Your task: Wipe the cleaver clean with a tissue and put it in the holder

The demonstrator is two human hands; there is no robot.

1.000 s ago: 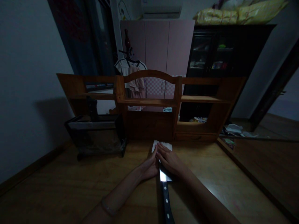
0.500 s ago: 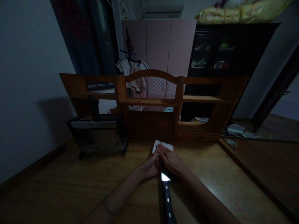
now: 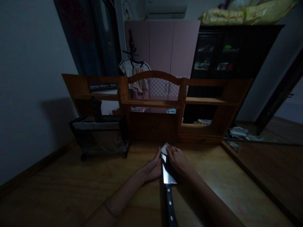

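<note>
A kitchen knife (image 3: 166, 175) with a broad shiny blade and a black riveted handle points away from me, handle toward the bottom edge. My left hand (image 3: 153, 167) holds the blade's left edge, thumb upward; its other fingers are partly hidden behind the blade. Pressed over the right side of the blade is my right hand (image 3: 177, 160), closed on a white cloth (image 3: 165, 148), perhaps tissue. The cloth lies against the far end of the blade and covers the tip.
A wooden tabletop (image 3: 94, 183) lies under my hands. At the left stands a dark knife block (image 3: 101, 135) with a black-handled knife upright in it. A wooden shelf unit (image 3: 151, 102) runs along the back. A white wall (image 3: 30, 94) borders the left.
My right hand has slid slightly right and parted from the left fingertips, bunching the white cloth beneath it. More of the blade shows now. My left hand stays almost in place.
</note>
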